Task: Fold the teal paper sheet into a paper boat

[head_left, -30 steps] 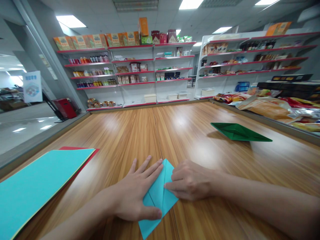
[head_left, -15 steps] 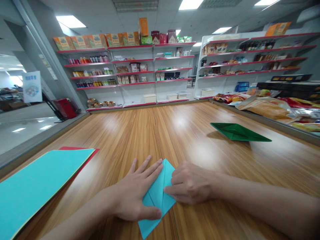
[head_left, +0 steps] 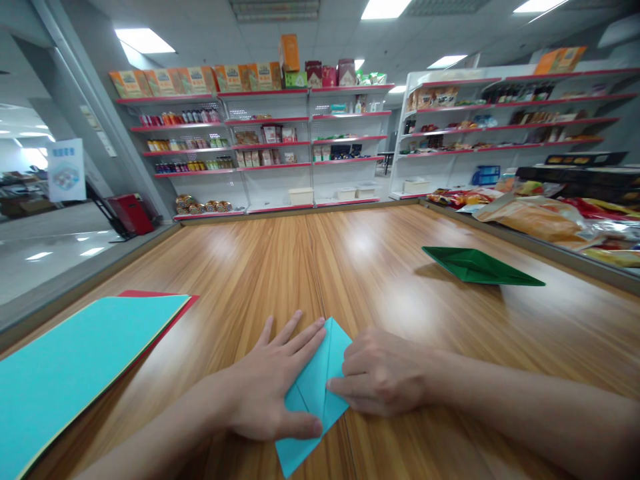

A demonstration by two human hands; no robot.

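Observation:
A piece of light-blue folded paper [head_left: 319, 373] lies on the wooden table in front of me, with creases and a flap along its middle. My left hand [head_left: 273, 383] rests flat across its left side, fingers spread and thumb near the lower end. Curled fingers of my right hand [head_left: 385, 373] grip the paper's right edge, one fingertip lying on the central fold. Part of the paper is hidden beneath both hands.
A stack of coloured sheets [head_left: 90, 353], light blue on top, lies at the left. Farther right sits a folded green paper shape [head_left: 483, 267]. Packaged goods [head_left: 540, 217] line the table's right side, and stocked shelves [head_left: 273, 143] stand beyond the far edge.
My right hand has shifted slightly down along the paper's right edge. My left hand and the blue paper stay in place.

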